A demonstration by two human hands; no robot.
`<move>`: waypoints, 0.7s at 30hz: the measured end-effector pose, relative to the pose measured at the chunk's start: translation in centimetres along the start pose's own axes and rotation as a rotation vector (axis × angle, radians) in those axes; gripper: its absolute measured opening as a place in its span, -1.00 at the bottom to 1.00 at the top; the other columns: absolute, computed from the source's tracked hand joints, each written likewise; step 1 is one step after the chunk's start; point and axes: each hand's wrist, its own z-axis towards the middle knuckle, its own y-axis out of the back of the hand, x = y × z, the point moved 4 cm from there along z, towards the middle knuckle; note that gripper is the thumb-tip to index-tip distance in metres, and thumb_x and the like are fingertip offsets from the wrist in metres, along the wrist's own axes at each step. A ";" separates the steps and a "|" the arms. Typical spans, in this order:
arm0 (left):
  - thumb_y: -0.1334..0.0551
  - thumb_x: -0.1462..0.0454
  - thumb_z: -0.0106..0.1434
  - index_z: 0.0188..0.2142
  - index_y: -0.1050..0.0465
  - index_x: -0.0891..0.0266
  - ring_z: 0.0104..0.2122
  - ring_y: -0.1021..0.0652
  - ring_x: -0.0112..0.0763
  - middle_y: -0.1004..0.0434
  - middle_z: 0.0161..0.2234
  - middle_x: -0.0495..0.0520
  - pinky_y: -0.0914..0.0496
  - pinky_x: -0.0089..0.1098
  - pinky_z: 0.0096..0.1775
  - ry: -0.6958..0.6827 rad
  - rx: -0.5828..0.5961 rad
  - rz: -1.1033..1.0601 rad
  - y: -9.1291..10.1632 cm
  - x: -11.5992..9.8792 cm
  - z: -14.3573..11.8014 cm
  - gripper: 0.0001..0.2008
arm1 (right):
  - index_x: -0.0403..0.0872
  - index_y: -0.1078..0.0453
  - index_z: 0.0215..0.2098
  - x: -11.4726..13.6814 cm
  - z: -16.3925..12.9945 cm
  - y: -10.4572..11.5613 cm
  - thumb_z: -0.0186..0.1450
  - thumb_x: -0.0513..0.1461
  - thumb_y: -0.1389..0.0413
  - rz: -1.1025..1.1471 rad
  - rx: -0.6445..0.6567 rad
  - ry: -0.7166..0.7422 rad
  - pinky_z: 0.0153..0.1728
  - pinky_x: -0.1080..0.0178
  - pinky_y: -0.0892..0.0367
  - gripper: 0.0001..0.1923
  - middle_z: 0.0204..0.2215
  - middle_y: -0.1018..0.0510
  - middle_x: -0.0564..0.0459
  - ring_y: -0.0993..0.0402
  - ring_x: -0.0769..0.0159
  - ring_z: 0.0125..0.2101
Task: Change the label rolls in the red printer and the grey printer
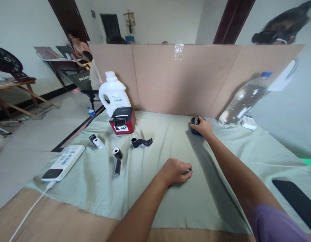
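My right hand (204,127) reaches far across the pale green cloth (150,188) and closes over a small black round object (195,125) near the cardboard wall. My left hand (176,171) rests on the cloth in the middle, fingers curled, with a small pale thing just showing at its fingertips. Left of it lie a black roll with a loose strip (141,142), another black roll (117,153) and a small white roll (97,142). A red and black label printer (122,121) stands in front of a white jug (113,93).
A cardboard wall (190,77) closes the back. A clear water bottle (243,101) leans at the right beside a white box (248,122). A white power strip (63,162) lies at the left, a black phone (296,201) at the right. A person sits behind, far left.
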 end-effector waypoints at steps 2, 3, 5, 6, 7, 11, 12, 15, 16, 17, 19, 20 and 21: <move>-0.22 0.20 0.27 -0.31 -0.58 0.10 -0.46 -0.58 -0.37 -0.64 -0.47 0.00 -0.26 -0.44 -0.44 0.004 -0.013 -0.025 -0.2 0.1 -0.1 -0.86 | -0.01 -0.16 0.40 0.1 0.1 -0.1 0.22 0.13 -0.18 0.016 0.036 -0.099 0.00 -0.11 -0.35 -0.12 0.09 -0.41 -0.36 -0.41 -0.20 0.07; -0.22 0.20 0.27 -0.31 -0.58 0.10 -0.46 -0.57 -0.38 -0.63 -0.49 -0.01 -0.27 -0.44 -0.44 0.011 -0.033 -0.049 -0.1 0.1 0.0 -0.85 | 0.00 -0.18 0.39 0.2 0.1 0.0 0.20 0.14 -0.20 0.008 0.045 -0.147 0.02 -0.16 -0.32 -0.12 0.13 -0.38 -0.39 -0.38 -0.25 0.10; -0.21 0.19 0.29 -0.30 -0.59 0.11 -0.49 -0.55 -0.41 -0.60 -0.52 -0.02 -0.30 -0.44 -0.42 0.048 -0.108 -0.113 0.7 0.0 0.3 -0.83 | -0.02 -0.20 0.39 1.1 -0.3 0.6 0.19 0.14 -0.22 -0.048 0.010 -0.163 0.04 -0.30 -0.24 -0.10 0.23 -0.27 -0.48 -0.27 -0.41 0.17; -0.20 0.18 0.30 -0.29 -0.59 0.12 -0.51 -0.53 -0.42 -0.58 -0.54 -0.03 -0.32 -0.44 -0.40 0.080 -0.163 -0.150 1.6 0.1 0.6 -0.82 | -0.04 -0.18 0.39 2.0 -0.6 0.9 0.19 0.13 -0.23 -0.083 -0.033 -0.123 0.06 -0.36 -0.18 -0.09 0.28 -0.20 -0.52 -0.19 -0.48 0.21; -0.19 0.16 0.32 -0.28 -0.59 0.13 -0.53 -0.51 -0.44 -0.56 -0.55 -0.03 -0.34 -0.44 -0.39 0.118 -0.223 -0.187 3.0 0.2 0.8 -0.80 | -0.04 -0.17 0.41 3.1 -1.0 1.2 0.20 0.12 -0.23 -0.111 -0.082 -0.048 0.09 -0.39 -0.11 -0.09 0.32 -0.14 -0.52 -0.12 -0.53 0.25; -0.16 0.13 0.34 -0.29 -0.57 0.15 -0.51 -0.48 -0.45 -0.54 -0.50 -0.04 -0.38 -0.45 -0.36 0.308 -0.539 -0.290 11.9 3.4 0.4 -0.76 | 0.01 -0.19 0.40 9.8 -3.7 -0.2 0.30 -0.01 -0.17 -0.059 -0.090 0.358 0.21 -0.37 0.03 -0.26 0.33 -0.26 -0.34 -0.14 -0.37 0.29; -0.16 0.15 0.33 -0.30 -0.56 0.16 -0.45 -0.50 -0.44 -0.56 -0.45 -0.02 -0.39 -0.45 -0.35 0.341 -0.651 -0.287 14.7 5.1 -0.4 -0.77 | 0.02 -0.22 0.38 11.7 -4.4 -1.1 0.32 -0.05 -0.14 0.004 -0.023 0.441 0.23 -0.32 0.00 -0.32 0.31 -0.32 -0.27 -0.19 -0.29 0.27; -0.18 0.20 0.30 -0.25 -0.54 0.19 -0.23 -0.56 -0.36 -0.60 -0.26 0.02 -0.43 -0.39 -0.12 0.471 -0.944 -0.195 21.7 12.2 -4.5 -0.82 | 0.05 -0.28 0.35 17.4 -6.8 -4.4 0.36 -0.12 -0.10 0.303 0.243 0.657 0.25 -0.07 -0.19 -0.41 0.29 -0.39 -0.10 -0.34 -0.01 0.24; -0.21 0.22 0.27 -0.23 -0.53 0.20 -0.18 -0.56 -0.33 -0.60 -0.23 0.03 -0.43 -0.36 -0.06 0.559 -1.022 -0.178 23.0 15.1 -6.2 -0.84 | 0.06 -0.28 0.34 19.1 -7.4 -5.5 0.37 -0.14 -0.10 0.405 0.318 0.700 0.24 0.01 -0.23 -0.42 0.30 -0.39 -0.07 -0.37 0.06 0.23; -0.23 0.25 0.23 -0.20 -0.52 0.22 -0.14 -0.56 -0.31 -0.59 -0.20 0.05 -0.41 -0.33 0.00 0.666 -1.094 -0.195 23.8 18.0 -8.0 -0.83 | 0.05 -0.29 0.34 20.7 -7.8 -6.4 0.37 -0.14 -0.10 0.484 0.376 0.728 0.24 0.06 -0.25 -0.43 0.31 -0.38 -0.05 -0.37 0.10 0.23; -0.26 0.27 0.18 -0.14 -0.50 0.24 -0.09 -0.56 -0.28 -0.59 -0.13 0.10 -0.40 -0.29 0.06 0.835 -1.166 -0.307 23.8 22.9 -10.7 -0.76 | -0.01 -0.28 0.35 23.6 -8.2 -8.2 0.35 -0.16 -0.13 0.573 0.445 0.753 0.26 0.09 -0.24 -0.40 0.31 -0.37 -0.09 -0.35 0.11 0.26; -0.26 0.26 0.17 -0.11 -0.49 0.24 -0.08 -0.56 -0.27 -0.58 -0.10 0.12 -0.41 -0.28 0.06 0.885 -1.169 -0.376 23.2 24.7 -11.5 -0.73 | -0.04 -0.27 0.35 24.9 -8.1 -9.0 0.34 -0.16 -0.15 0.592 0.464 0.751 0.27 0.09 -0.22 -0.38 0.32 -0.36 -0.12 -0.33 0.10 0.28; -0.26 0.24 0.17 -0.09 -0.49 0.25 -0.07 -0.57 -0.26 -0.58 -0.08 0.13 -0.41 -0.27 0.06 0.917 -1.155 -0.434 22.5 26.0 -11.9 -0.71 | -0.06 -0.24 0.37 26.1 -8.0 -9.8 0.32 -0.16 -0.17 0.605 0.483 0.748 0.29 0.08 -0.20 -0.34 0.32 -0.35 -0.14 -0.31 0.08 0.29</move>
